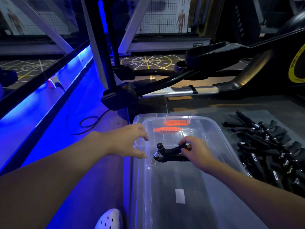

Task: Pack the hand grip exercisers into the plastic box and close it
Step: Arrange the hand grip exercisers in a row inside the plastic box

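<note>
A clear plastic box (219,129) stands open on the floor in front of me, with orange latch parts (176,123) at its far end. My right hand (196,151) grips the handles of a black hand grip exerciser (166,153) with a metal spring, held inside the box near its far left corner. My left hand (130,139) hovers at the box's left rim with fingers spread and loosely curved, holding nothing. A pile of several black hand grip exercisers (270,151) lies on the floor to the right of the box.
A black exercise machine (214,63) with a steel rail stands just beyond the box. A black cable (85,123) loops on the floor at left beside a blue-lit wall strip. A white perforated shoe (109,219) shows at the bottom edge.
</note>
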`<state>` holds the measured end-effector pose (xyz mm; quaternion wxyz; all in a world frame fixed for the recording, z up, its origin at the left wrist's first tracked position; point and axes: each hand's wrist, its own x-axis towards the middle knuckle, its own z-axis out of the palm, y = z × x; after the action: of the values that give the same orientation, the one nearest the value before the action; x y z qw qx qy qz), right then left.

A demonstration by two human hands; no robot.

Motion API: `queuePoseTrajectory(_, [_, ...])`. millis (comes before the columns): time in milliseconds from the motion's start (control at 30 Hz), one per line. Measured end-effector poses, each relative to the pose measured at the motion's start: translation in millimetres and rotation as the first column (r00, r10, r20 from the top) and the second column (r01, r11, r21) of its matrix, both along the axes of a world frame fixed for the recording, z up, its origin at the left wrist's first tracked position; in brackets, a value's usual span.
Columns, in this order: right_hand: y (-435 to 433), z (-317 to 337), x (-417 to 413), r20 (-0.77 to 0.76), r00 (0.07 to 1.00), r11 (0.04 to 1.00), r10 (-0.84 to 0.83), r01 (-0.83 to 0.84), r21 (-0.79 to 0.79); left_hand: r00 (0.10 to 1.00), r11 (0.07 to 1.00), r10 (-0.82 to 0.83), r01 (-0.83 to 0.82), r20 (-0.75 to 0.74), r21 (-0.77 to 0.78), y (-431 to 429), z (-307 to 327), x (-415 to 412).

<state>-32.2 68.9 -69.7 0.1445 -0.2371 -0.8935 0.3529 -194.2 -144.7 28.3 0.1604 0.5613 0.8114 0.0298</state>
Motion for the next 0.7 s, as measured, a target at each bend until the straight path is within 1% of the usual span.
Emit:
queuePoseTrajectory(200, [2.2, -33.2, -19.7, 0.026, 0.999, 0.998, -0.045, 0.046, -0.04, 0.995, 0.997, 0.071, -0.068, 0.076, -0.043, -6.0, -10.2, -3.6])
queuePoseTrajectory(333, [6.8, -46.9, -25.9, 0.01, 0.994, 0.99, -0.108, 0.108, -0.094, 0.996, 0.997, 0.069, -0.066, 0.063, -0.051, -3.6, -11.1, -4.4])
queuePoseTrajectory(400, [10.9, -50.7, -25.1, 0.013, 0.994, 0.992, -0.11, 0.111, -0.068, 0.995, 0.996, 0.068, -0.064, 0.073, -0.059, -2.1, -11.1, -4.3])
queuePoseTrajectory(533, [16.3, -61.9, -22.5, 0.005, 0.999, 0.997, -0.053, 0.053, 0.064, 0.996, 0.995, 0.067, -0.062, 0.062, -0.076, 0.7, -10.3, -3.6])
queuePoseTrajectory(600, [14.0, -71.3, -23.0, -0.022, 0.996, 0.993, -0.089, 0.09, 0.072, 0.996, 0.995, 0.065, -0.06, 0.054, -0.08, 1.9, -9.6, -3.0])
queuePoseTrajectory(700, [9.0, -87.9, -26.5, -0.08, 0.985, 0.987, -0.152, 0.155, 0.035, 0.997, 0.995, 0.065, -0.061, 0.051, -0.073, 3.5, -8.0, -2.3])
